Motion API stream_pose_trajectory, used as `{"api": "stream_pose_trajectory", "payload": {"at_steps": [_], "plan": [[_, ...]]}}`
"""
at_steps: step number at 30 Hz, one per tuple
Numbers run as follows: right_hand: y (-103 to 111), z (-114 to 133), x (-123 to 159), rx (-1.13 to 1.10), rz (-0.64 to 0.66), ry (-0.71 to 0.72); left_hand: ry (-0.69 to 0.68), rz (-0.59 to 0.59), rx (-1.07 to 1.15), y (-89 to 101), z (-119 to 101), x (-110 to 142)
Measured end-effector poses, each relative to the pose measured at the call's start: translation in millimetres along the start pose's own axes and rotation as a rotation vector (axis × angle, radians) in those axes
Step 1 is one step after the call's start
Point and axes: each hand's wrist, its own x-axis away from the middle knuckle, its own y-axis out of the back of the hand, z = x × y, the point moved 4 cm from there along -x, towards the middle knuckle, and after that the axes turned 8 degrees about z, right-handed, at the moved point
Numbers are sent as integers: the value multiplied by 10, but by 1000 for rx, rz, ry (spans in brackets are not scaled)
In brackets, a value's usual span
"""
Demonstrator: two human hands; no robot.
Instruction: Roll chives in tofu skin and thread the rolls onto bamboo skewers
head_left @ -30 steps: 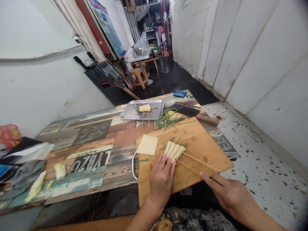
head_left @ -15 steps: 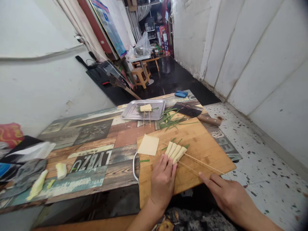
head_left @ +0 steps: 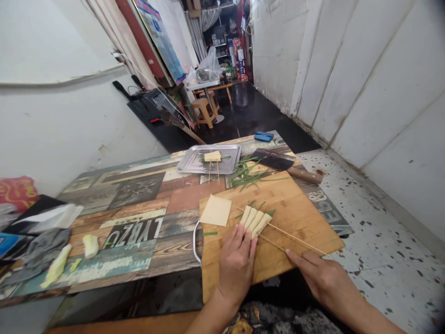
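Observation:
Several pale tofu-skin rolls (head_left: 256,220) with green stalks poking from their ends lie side by side on a wooden cutting board (head_left: 301,211). My left hand (head_left: 237,262) presses its fingers on their near ends, holding them together. One bamboo skewer (head_left: 301,237) runs through the rolls, its long end pointing toward the board's right corner. The near end of a second skewer (head_left: 274,243) is pinched in my right hand (head_left: 321,274); its tip is hidden at the rolls. A square tofu-skin sheet (head_left: 216,210) and a short green piece (head_left: 210,233) lie left of them.
Beyond the board stand a metal tray (head_left: 189,160) with a skewered bundle (head_left: 212,157), a heap of green stalks (head_left: 248,174), a cleaver (head_left: 273,159) and a blue object (head_left: 263,136). A grey cloth (head_left: 45,255) and pale vegetable pieces (head_left: 91,246) lie at the table's left.
The whole view has shifted slightly. My right hand and the skewer it pinches sit a touch closer to the rolls; my left hand keeps its hold.

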Motion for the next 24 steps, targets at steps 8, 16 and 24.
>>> {"api": "stream_pose_trajectory", "payload": {"at_steps": [8,16,24], "plan": [[17,14,-77,-35,-16,-9,14,-5,-6,-17,-3,4],[45,15,-145,-25,-18,17,7,7,0,-28,4,5],[-3,77,-257,34,9,57,19,0,-12,-43,-6,17]]}}
